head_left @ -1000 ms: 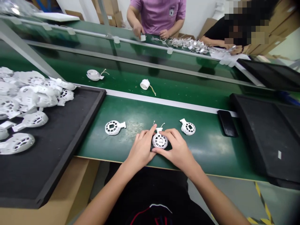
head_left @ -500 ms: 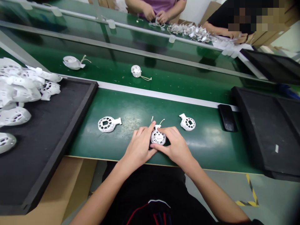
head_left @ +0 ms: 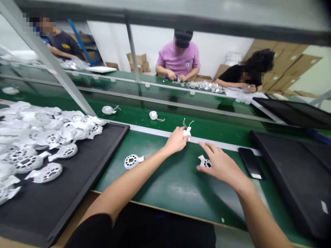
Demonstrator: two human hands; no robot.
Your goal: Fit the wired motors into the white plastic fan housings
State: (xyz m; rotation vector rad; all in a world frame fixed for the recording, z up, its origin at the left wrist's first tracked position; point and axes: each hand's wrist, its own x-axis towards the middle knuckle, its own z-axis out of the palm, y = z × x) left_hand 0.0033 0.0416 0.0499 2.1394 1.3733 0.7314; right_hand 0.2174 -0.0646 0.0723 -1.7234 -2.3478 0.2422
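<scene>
My left hand (head_left: 178, 139) is stretched forward at the white strip, its fingers closed on a white plastic housing (head_left: 187, 132) with two thin wires standing up from it. Much of that housing is hidden by the fingers. To the right, my right hand (head_left: 217, 160) has thumb and fingers spread around a slotted white cover (head_left: 206, 163) lying on the green table; whether it touches the cover I cannot tell. Another slotted white cover (head_left: 131, 161) with a short arm lies left of my left forearm.
A black tray (head_left: 85, 172) heaped with white covers (head_left: 51, 137) stands at left. Beyond the strip lie two wired white parts, one left (head_left: 108, 110), one nearer the middle (head_left: 153, 115). A phone (head_left: 250, 163) lies beside a black tray (head_left: 289, 172) at right. Several people sit opposite.
My left hand has carried the wired housing forward to the white strip. My right hand has let go of it and moved right, opening over the right-hand cover. The view has tilted up.
</scene>
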